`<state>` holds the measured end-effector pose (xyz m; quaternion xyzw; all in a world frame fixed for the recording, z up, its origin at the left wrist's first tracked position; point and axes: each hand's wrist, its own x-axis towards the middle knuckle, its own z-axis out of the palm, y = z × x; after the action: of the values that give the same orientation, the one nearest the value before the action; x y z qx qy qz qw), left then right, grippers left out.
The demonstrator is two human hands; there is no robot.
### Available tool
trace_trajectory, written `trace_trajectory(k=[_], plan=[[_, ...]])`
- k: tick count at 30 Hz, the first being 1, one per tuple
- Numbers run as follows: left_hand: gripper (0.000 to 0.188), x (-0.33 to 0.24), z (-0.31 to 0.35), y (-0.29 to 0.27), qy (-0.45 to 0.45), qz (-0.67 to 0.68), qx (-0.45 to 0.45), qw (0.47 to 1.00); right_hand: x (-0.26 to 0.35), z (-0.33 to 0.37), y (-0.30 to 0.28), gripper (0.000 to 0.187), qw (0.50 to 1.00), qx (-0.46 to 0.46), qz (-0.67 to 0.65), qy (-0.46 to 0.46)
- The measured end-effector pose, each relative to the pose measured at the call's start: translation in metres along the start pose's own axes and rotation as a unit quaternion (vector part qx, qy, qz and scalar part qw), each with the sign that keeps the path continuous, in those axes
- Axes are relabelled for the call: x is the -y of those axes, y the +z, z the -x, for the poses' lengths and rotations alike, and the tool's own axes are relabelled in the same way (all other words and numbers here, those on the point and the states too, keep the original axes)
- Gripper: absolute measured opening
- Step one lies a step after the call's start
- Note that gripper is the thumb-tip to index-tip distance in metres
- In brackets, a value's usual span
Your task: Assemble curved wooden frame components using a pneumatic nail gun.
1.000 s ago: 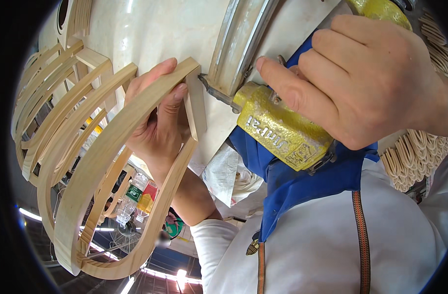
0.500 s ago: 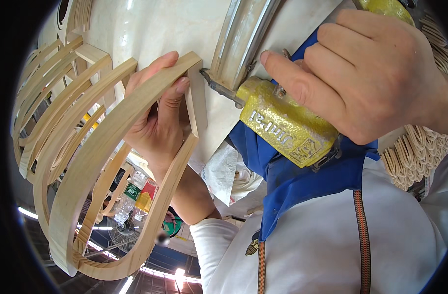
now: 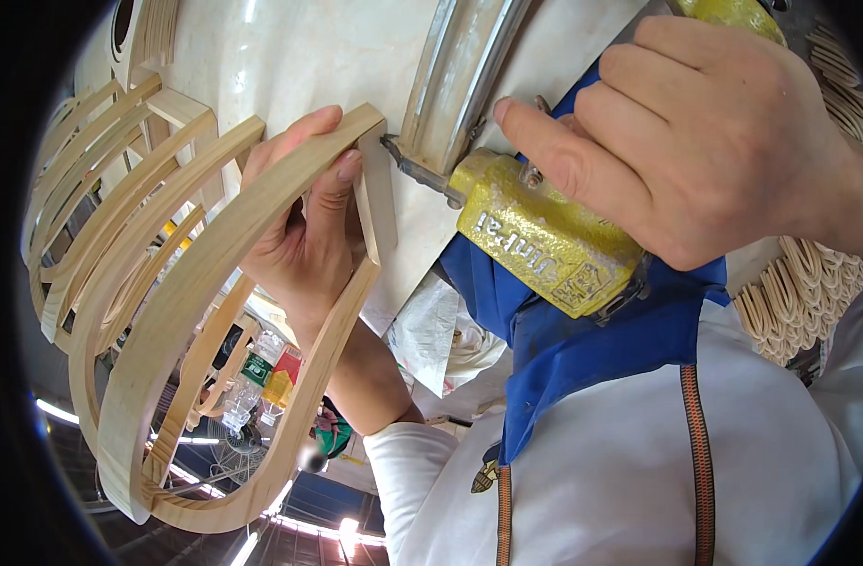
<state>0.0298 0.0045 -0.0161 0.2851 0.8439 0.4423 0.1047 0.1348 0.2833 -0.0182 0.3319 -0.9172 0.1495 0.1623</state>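
My left hand (image 3: 299,250) is wrapped round the top corner of a curved pale wooden frame (image 3: 182,316), with thumb and fingers on either side of its bent rail. A short straight crosspiece joins the frame's two ends there. Over a yellow cast-metal bar clamp (image 3: 545,236), my right hand (image 3: 696,151) is closed, fingers curled and index finger across its top near a small screw. The curled fingers hide what exactly they grip on the clamp. A silver metal rail (image 3: 464,75) runs up from the clamp's left end, whose dark metal tip is close to the crosspiece.
More curved wooden frames (image 3: 134,203) stand in a row at the left on a pale work surface (image 3: 309,47). Bundled thin wooden pieces (image 3: 795,302) lie at the right. A blue apron (image 3: 592,349) hangs below the clamp. Bottles (image 3: 252,373) and a fan (image 3: 243,453) show behind the frame.
The clamp and my right hand have shifted slightly left. My left hand and the frame are almost where they were, with the same grip.
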Motion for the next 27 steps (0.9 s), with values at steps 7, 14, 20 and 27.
trace_trajectory(k=[7,14,20,27], plan=[[0.023,-0.0003,-0.0023,-0.0007,0.022,-0.022,0.014,0.999,-0.0035,0.0,-0.0001,0.02,1.0,-0.005,0.003,-0.009],[0.027,0.0013,-0.0024,0.0028,0.022,0.01,-0.008,1.0,-0.0062,-0.0011,0.0018,0.019,1.0,-0.01,-0.004,-0.016],[0.026,-0.0021,-0.0041,0.0022,0.02,-0.016,0.0,1.0,-0.0061,-0.0012,0.0018,0.018,1.0,-0.013,-0.004,-0.02],[0.026,-0.0006,-0.0023,0.0043,0.023,0.007,-0.009,1.0,-0.0055,-0.0002,0.0032,0.017,1.0,-0.011,-0.008,-0.023]])
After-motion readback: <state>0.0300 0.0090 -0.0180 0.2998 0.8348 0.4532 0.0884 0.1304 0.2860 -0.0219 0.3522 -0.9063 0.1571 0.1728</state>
